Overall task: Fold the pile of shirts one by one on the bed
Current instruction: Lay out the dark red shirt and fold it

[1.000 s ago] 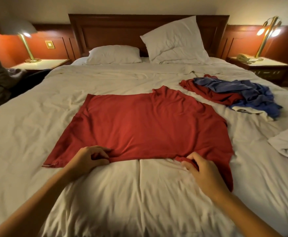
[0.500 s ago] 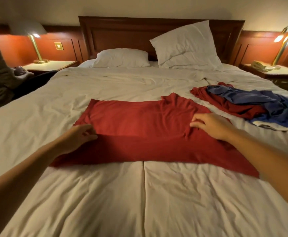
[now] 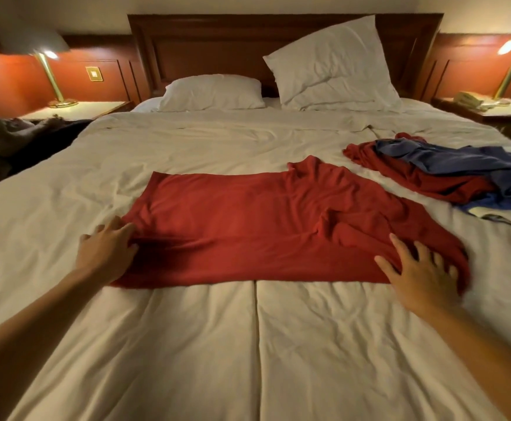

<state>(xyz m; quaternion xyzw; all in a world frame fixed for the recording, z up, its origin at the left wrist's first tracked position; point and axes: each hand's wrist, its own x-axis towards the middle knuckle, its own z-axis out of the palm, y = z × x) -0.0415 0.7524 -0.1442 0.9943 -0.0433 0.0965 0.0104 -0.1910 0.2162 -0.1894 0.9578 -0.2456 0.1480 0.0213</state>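
The red fabric shirt [image 3: 248,232], folded into a wide band, lies mid-bed on the white-sheeted bed [image 3: 248,360]. The left grip [image 3: 105,250], fingers loose, touches its left edge. The right grip [image 3: 424,275] presses flat, fingers spread, on its right corner. A crumpled red-and-blue shirt pile [image 3: 445,171] lies beyond, to the right.

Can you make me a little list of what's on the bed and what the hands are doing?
bed: white, rumpled sheets
red shirt: spread flat in the middle
left hand: rests on the shirt's left edge
right hand: pressed flat on its right end, fingers spread
pile: crumpled red and blue shirts, far right
pillows: two, at the far end
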